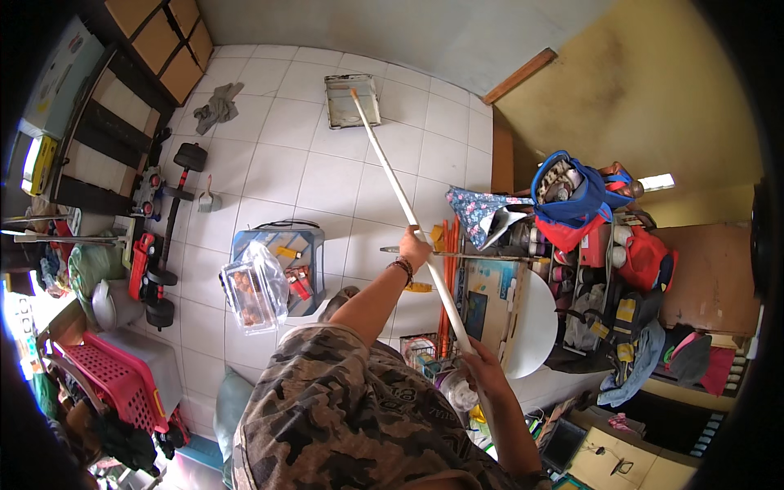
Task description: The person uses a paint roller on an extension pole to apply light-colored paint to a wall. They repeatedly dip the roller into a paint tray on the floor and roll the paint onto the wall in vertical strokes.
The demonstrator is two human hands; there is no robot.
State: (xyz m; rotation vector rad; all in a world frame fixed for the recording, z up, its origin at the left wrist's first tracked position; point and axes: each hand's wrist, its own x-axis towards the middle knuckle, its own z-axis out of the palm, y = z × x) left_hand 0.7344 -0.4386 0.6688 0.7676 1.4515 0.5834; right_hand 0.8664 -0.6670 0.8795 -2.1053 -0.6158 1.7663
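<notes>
A long white pole (392, 168) runs from low right up toward the back of the tiled floor. Its far end lies over a shallow rectangular tray (369, 113), where a small orange-brown tip shows; I cannot tell what kind of head it has. My left hand (416, 248), with a bracelet at the wrist, is closed round the pole's middle. Lower down, my right hand (484, 369) grips the same pole near my body. A blue-grey plastic stool (313, 245) stands left of my left hand, bearing a clear plastic food container (250, 297) and a red packet (299, 283).
A grey cloth (217, 109) and a brush (209, 201) lie on the floor at the left, near a dumbbell bar (169, 229). A pink basket (110, 380) is at lower left. Right of the pole stand a cardboard box (490, 306), a shoe rack and a blue bag (569, 196).
</notes>
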